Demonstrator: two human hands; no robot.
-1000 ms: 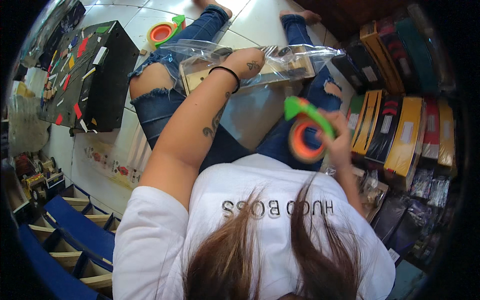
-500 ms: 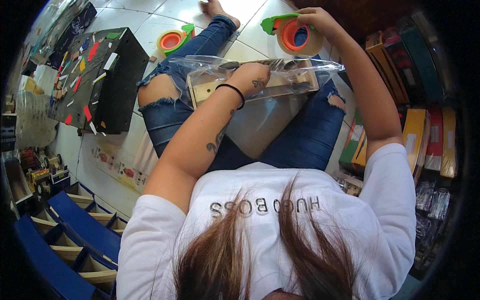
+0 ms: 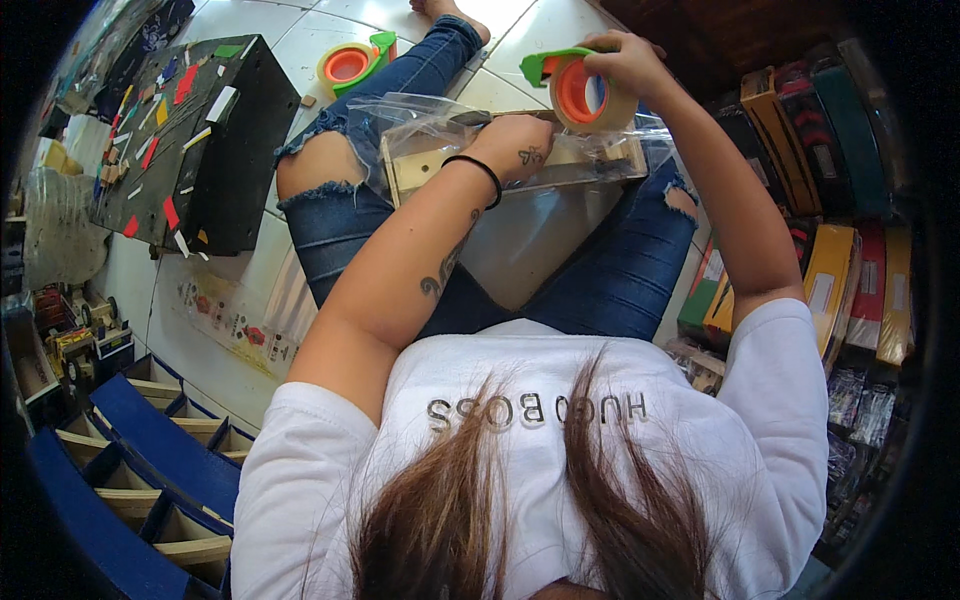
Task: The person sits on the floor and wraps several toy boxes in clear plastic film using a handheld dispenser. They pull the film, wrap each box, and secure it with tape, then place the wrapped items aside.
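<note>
Across my lap, between my thighs, lies a shallow wooden box wrapped in loose clear plastic. My left hand rests over its middle with the fingers curled and closed on the plastic; the fingertips are partly hidden. At the far right my right hand grips a hand-held tape dispenser, green with an orange hub and a roll of clear tape. The dispenser hangs just over the box's far right edge.
A second green and orange tape dispenser lies on the tiled floor beyond my left knee. Left of it stands a black box strewn with coloured scraps. Blue compartment trays sit near left; coloured boxes line the right side.
My right hand has brought the tape dispenser slightly down and closer to the box. The left hand stays on the plastic, shifted slightly right. The plastic at the right end sits lower.
</note>
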